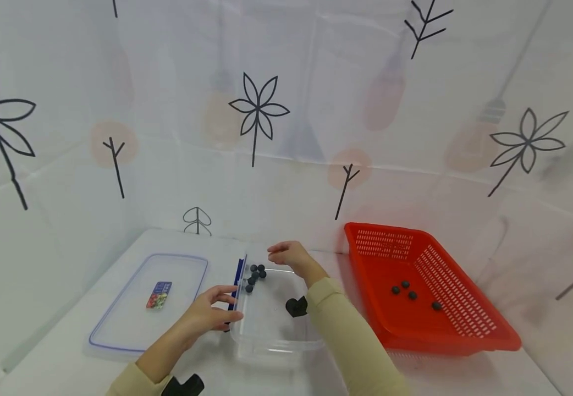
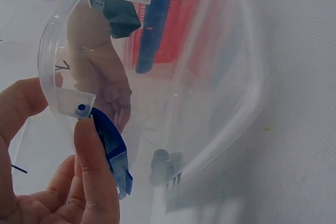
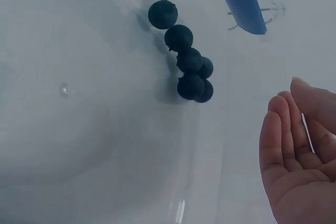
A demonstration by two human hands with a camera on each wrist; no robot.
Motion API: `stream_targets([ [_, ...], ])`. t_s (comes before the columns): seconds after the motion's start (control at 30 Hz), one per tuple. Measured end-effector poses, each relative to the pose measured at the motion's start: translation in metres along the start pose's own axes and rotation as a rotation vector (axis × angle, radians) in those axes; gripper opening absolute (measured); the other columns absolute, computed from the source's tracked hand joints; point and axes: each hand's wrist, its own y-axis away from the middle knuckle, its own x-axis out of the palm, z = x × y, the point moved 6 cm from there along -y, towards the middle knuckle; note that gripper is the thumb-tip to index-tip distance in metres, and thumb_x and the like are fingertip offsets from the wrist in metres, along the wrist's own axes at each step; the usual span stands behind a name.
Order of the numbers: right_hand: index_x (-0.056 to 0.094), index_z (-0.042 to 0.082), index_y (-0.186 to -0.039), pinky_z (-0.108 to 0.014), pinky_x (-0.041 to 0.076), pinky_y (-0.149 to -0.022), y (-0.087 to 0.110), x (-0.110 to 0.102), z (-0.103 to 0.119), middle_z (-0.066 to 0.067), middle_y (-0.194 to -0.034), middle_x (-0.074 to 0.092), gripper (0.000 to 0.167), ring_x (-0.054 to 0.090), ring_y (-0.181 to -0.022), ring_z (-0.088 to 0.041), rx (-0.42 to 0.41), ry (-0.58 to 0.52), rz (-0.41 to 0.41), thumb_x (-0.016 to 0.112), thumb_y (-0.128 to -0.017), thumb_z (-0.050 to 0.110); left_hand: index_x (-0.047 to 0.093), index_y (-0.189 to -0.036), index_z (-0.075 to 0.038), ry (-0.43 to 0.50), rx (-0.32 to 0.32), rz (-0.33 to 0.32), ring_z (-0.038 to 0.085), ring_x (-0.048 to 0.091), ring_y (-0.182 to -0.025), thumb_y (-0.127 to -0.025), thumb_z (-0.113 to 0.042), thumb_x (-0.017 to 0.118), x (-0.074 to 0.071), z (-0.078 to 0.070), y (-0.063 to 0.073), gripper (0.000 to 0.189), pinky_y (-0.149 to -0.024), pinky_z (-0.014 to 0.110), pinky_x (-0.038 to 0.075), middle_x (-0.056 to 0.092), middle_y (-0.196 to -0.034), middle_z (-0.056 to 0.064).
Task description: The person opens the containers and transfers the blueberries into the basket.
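Observation:
A clear plastic box [image 1: 279,345] with blue latches stands in the middle of the table, several blueberries [image 1: 254,275] gathered along its left side. My left hand [image 1: 210,316] holds the box's left rim beside a blue latch [image 2: 113,150], fingertips right at the clear corner in the left wrist view. Over the far side of the box hovers my right hand [image 1: 293,257], its fingers loosely bent together. Nothing shows in its palm in the right wrist view, where the blueberries [image 3: 178,38] lie in a cluster apart from the fingers [image 3: 271,135].
To the right stands a red perforated basket [image 1: 383,313] with several blueberries [image 1: 412,295] on its floor. A clear lid [image 1: 118,324] with a blue edge and a colourful label [image 1: 159,295] lies at left. A patterned white sheet [image 1: 286,187] hangs behind the table.

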Motion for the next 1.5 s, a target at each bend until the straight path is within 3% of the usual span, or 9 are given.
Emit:
stream_targets([
  [0.2, 0.06, -0.01, -0.111, -0.031, 0.051, -0.084, -0.006, 0.007, -0.005, -0.014, -0.097, 0.065, 0.029, 0.062, -0.087, -0.019, 0.015, 0.033, 0.008, 0.063, -0.083, -0.008, 0.05, -0.13, -0.008, -0.004, -0.002, 0.001, 0.019, 0.06, -0.077, -0.075, -0.014, 0.079, -0.002, 0.0, -0.001, 0.063, -0.069, 0.037, 0.055, 0.056, -0.11, 0.009],
  [0.4, 0.062, -0.011, -0.109, -0.032, 0.051, -0.082, -0.009, 0.007, -0.011, -0.016, -0.097, 0.065, 0.029, 0.061, -0.085, -0.019, 0.06, 0.078, -0.032, 0.062, -0.08, -0.012, 0.049, -0.13, -0.008, -0.002, 0.0, 0.001, 0.019, 0.06, -0.077, -0.074, -0.015, 0.079, -0.004, 0.001, -0.002, 0.063, -0.069, 0.037, 0.055, 0.056, -0.11, 0.009],
  [0.7, 0.065, -0.006, -0.105, -0.033, 0.05, -0.083, -0.01, 0.023, -0.009, -0.011, -0.092, 0.067, 0.026, 0.061, -0.082, -0.017, 0.028, 0.159, -0.044, 0.066, -0.079, -0.008, 0.048, -0.131, -0.007, 0.015, 0.009, 0.027, 0.02, 0.061, -0.079, -0.075, -0.016, 0.078, -0.003, 0.001, -0.002, 0.064, -0.07, 0.038, 0.055, 0.056, -0.112, 0.01],
  [0.87, 0.069, -0.002, -0.1, -0.034, 0.049, -0.084, -0.01, 0.022, -0.017, -0.008, -0.09, 0.067, 0.025, 0.059, -0.081, -0.016, 0.044, 0.249, -0.049, 0.07, -0.076, -0.008, 0.047, -0.131, -0.006, 0.029, 0.022, 0.045, 0.02, 0.061, -0.079, -0.076, -0.015, 0.078, -0.001, -0.001, -0.002, 0.063, -0.071, 0.038, 0.055, 0.056, -0.111, 0.01],
  [1.03, 0.07, -0.001, -0.096, -0.03, 0.049, -0.075, -0.013, 0.018, -0.029, -0.007, -0.087, 0.065, 0.025, 0.056, -0.08, -0.016, 0.058, 0.348, -0.03, 0.071, -0.073, -0.009, 0.047, -0.131, -0.006, 0.029, 0.03, 0.056, 0.019, 0.06, -0.08, -0.076, -0.016, 0.078, 0.0, -0.001, -0.002, 0.064, -0.071, 0.037, 0.055, 0.055, -0.112, 0.01],
  [1.3, 0.071, 0.007, -0.096, -0.036, 0.048, -0.082, -0.015, 0.027, -0.032, -0.003, -0.087, 0.061, 0.024, 0.055, -0.083, -0.018, 0.053, 0.467, 0.104, 0.074, -0.074, -0.002, 0.048, -0.131, -0.007, 0.025, 0.025, 0.047, 0.019, 0.06, -0.08, -0.074, -0.019, 0.079, -0.001, -0.002, -0.003, 0.066, -0.071, 0.037, 0.055, 0.055, -0.112, 0.01],
  [1.5, 0.071, 0.008, -0.089, -0.036, 0.048, -0.08, -0.014, 0.03, -0.032, -0.002, -0.083, 0.061, 0.019, 0.055, -0.08, -0.017, 0.072, 0.494, 0.109, 0.076, -0.073, -0.001, 0.047, -0.131, -0.006, 0.027, 0.022, 0.051, 0.02, 0.061, -0.081, -0.076, -0.017, 0.078, -0.002, -0.001, -0.002, 0.064, -0.071, 0.037, 0.055, 0.055, -0.112, 0.01],
])
